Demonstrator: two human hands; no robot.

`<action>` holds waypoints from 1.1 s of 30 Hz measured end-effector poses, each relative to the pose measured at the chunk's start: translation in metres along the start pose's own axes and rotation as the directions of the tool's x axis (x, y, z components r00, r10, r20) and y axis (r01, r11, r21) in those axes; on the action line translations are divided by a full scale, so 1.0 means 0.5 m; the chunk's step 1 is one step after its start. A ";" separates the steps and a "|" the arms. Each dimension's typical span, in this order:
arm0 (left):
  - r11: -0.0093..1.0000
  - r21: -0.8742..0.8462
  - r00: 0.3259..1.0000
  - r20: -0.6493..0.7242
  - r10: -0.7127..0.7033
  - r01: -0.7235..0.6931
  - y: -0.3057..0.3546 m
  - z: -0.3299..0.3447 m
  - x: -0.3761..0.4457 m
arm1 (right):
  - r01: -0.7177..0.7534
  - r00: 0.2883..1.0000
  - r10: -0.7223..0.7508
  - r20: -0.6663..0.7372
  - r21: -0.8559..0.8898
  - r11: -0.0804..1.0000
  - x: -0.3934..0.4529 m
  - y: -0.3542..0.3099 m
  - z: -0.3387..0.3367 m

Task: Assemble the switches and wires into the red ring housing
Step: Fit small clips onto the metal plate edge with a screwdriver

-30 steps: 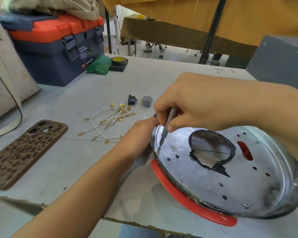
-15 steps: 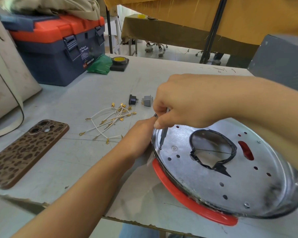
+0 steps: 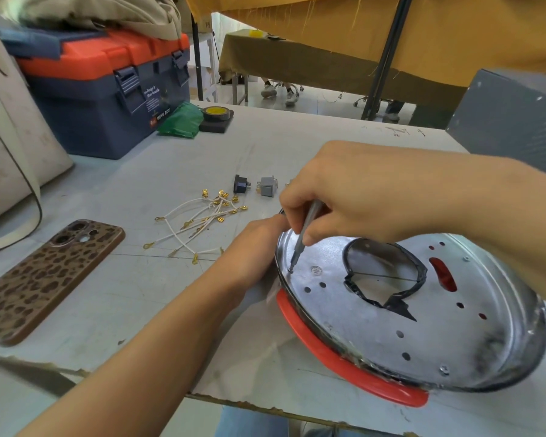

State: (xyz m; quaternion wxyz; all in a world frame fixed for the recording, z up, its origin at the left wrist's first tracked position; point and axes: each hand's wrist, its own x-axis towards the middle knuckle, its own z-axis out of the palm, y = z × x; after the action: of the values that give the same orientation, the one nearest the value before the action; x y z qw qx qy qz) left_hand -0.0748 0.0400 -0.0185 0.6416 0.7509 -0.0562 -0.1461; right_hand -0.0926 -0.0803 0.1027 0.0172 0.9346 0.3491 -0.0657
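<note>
Pinching a thin grey metal screwdriver, the right hand sets its tip on a screw in the round silver metal plate over the red ring housing. The left hand grips the plate's left edge, fingers hidden. White wires with gold terminals and two small switches lie just beyond on the grey table.

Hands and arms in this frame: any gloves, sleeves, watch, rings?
None visible. The left hand and right hand are bare, with no gloves or rings showing. Both forearms are bare as far as the frame shows, without sleeves, watch or wristband.
</note>
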 end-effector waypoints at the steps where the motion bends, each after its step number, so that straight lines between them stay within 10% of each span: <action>1: 1.000 0.000 1.000 0.005 0.003 -0.003 0.000 0.000 0.000 | 0.003 1.000 -0.003 -0.008 -0.010 1.000 0.002 -0.002 -0.002; 33: 0.998 -0.058 0.999 0.034 -0.012 0.014 0.000 0.002 -0.003 | 0.002 0.998 0.002 0.056 -0.068 0.998 0.004 -0.006 -0.008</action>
State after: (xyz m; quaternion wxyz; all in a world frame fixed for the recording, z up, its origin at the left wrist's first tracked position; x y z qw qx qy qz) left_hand -0.0764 0.0396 -0.0185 0.6614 0.7295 -0.0580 -0.1644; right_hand -0.0924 -0.0764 0.1063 0.0588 0.9313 0.3505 -0.0801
